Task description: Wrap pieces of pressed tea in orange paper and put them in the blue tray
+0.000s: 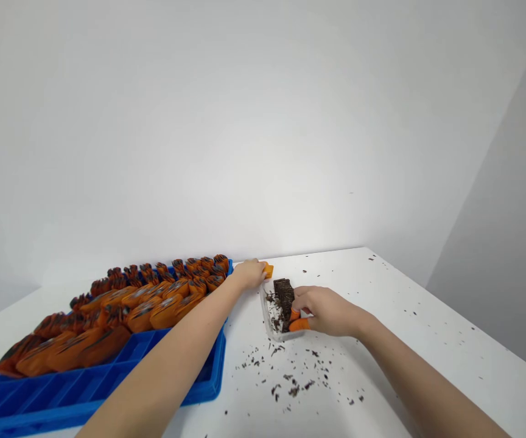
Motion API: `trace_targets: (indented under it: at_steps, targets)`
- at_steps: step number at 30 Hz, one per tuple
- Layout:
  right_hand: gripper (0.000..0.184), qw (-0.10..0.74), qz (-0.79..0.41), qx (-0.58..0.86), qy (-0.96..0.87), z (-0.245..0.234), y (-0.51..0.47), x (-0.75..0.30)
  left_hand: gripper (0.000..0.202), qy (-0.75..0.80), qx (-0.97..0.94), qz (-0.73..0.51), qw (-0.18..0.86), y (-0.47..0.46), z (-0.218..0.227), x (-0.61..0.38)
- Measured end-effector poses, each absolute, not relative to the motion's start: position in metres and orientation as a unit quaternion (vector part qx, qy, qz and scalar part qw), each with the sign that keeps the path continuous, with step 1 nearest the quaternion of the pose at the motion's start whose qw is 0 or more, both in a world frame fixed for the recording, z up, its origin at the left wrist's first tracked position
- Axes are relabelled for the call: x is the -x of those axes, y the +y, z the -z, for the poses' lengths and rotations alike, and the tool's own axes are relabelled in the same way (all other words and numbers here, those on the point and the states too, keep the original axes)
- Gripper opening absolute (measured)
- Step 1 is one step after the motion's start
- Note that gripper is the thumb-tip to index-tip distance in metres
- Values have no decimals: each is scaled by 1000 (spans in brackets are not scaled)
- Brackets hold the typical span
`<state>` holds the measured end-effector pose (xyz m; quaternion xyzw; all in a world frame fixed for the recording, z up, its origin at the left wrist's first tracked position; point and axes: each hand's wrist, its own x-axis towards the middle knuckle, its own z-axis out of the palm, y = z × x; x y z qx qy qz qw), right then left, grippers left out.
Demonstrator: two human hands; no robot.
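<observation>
At the far left corner of a clear plastic container (268, 325) is my left hand (250, 274), its fingers closed. An orange-yellow piece (268, 271) shows at its fingertips; whether it is a finger cover or a held thing I cannot tell. Orange covers sit on the thumb and a finger of my right hand (322, 310), which reaches over the container's right side. Its fingers are closed against a bundle of thin dark brown strips (284, 298) standing in the container. Loose dark bits lie beside the bundle.
Left of my left forearm, a blue compartment tray (220, 365) carries rows of orange-brown packets (142, 313) with dark markings. Dark crumbs (294, 389) are scattered over the white table (382, 377) in front of the container and to its right. A white wall (263, 134) rises behind the table.
</observation>
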<state>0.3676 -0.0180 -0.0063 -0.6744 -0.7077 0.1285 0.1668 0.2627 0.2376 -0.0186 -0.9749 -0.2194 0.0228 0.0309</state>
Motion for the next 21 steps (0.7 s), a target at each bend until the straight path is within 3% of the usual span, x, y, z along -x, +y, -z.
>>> trace_targets:
  at_steps: [17, 21]
  targets:
    - [16, 158, -123, 677, -709, 3, -20, -363, 31, -259, 964, -4, 67, 214, -4, -198]
    - [19, 152, -124, 680, -707, 0, -21, -360, 17, -262, 960, 41, 89, 185, -8, -162]
